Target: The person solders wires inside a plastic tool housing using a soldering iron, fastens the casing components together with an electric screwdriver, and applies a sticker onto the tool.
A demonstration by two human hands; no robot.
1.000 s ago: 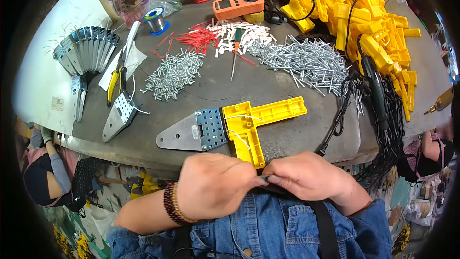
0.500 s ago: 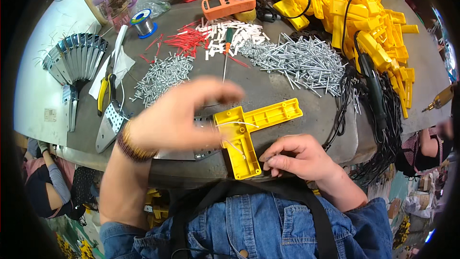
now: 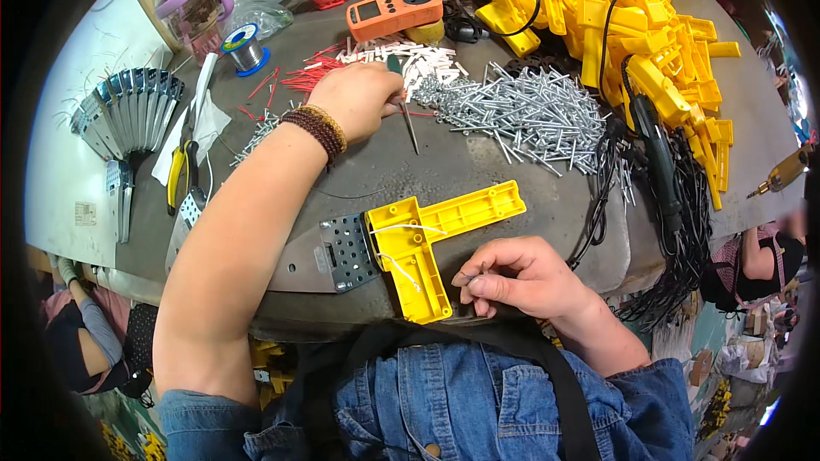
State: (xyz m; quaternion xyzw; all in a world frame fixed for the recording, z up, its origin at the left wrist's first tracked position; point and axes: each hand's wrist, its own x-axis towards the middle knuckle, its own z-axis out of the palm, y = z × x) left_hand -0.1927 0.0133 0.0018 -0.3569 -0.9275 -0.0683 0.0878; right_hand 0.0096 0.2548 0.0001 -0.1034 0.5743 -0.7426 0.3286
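Note:
My left hand (image 3: pixel 359 101) is stretched to the far side of the bench, its fingers closed on a screwdriver (image 3: pixel 411 125) with a green handle; part of the grip is hidden. Around it lie thin red tubes (image 3: pixel 301 79) and short white tubes (image 3: pixel 431 64). My right hand (image 3: pixel 517 277) is near the front edge, thumb and fingers pinched together on something small and dark. Just left of it rests an open yellow plastic handle shell (image 3: pixel 414 269), ribbed inside, with two white wires lying in it. A perforated metal plate (image 3: pixel 348 253) meets its left side.
Silvery screws (image 3: pixel 538 115) are heaped beyond the shell. Yellow shells (image 3: pixel 632 34) pile up at the far right, beside a soldering iron (image 3: pixel 662 158) and black cables. An orange meter (image 3: pixel 395 13), solder spool (image 3: pixel 246 49), pliers (image 3: pixel 181 175) and fanned metal plates (image 3: pixel 137 111) stand farther left.
My left hand has moved from above the yellow shell to the far side and closed on the screwdriver, whose tip has swung right. My right hand stays pinched beside the shell.

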